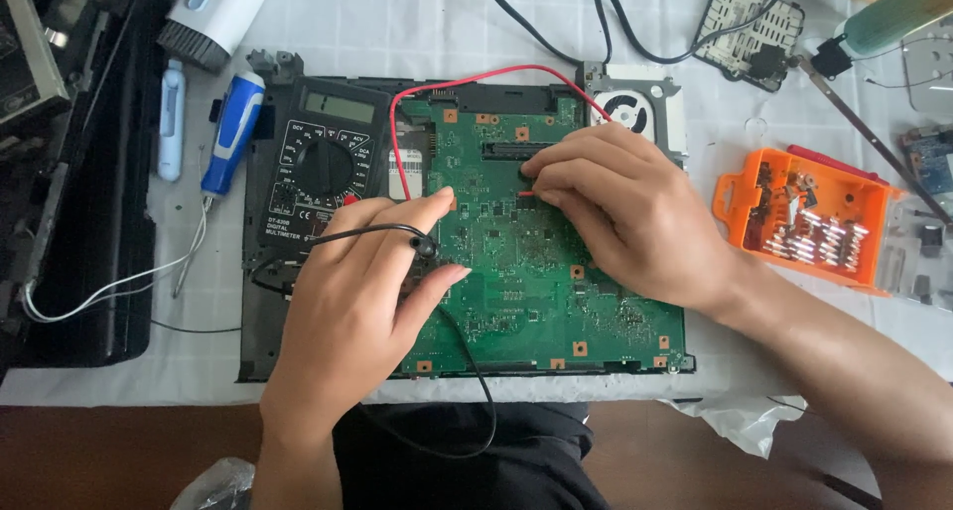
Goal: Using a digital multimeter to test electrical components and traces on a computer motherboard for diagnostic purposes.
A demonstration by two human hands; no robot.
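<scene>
**A:** What fills the view, biggest thing first?

**B:** A green circuit board point(536, 272) lies flat in a dark laptop shell on a white cloth-covered table point(397, 24), directly below the camera. It looks stiff, thin and fragile; I'd judge it safest held by its bare edges, not the soldered parts.

**A:** And beside it?

**B:** A black multimeter point(323, 168) rests on the shell, touching the board's left edge. An orange case of screwdriver bits point(809, 217) sits well apart to the right.

**A:** The hands?

**B:** The left hand point(357, 302) pinches a black probe point(425, 244) between thumb and fingers, over the board's left part. The right hand point(625, 217) curls closed around a red probe point(526, 193), tip pressed near the board's upper middle. Both probes look light, slim and easy to slip; their thin leads are limp.
</scene>
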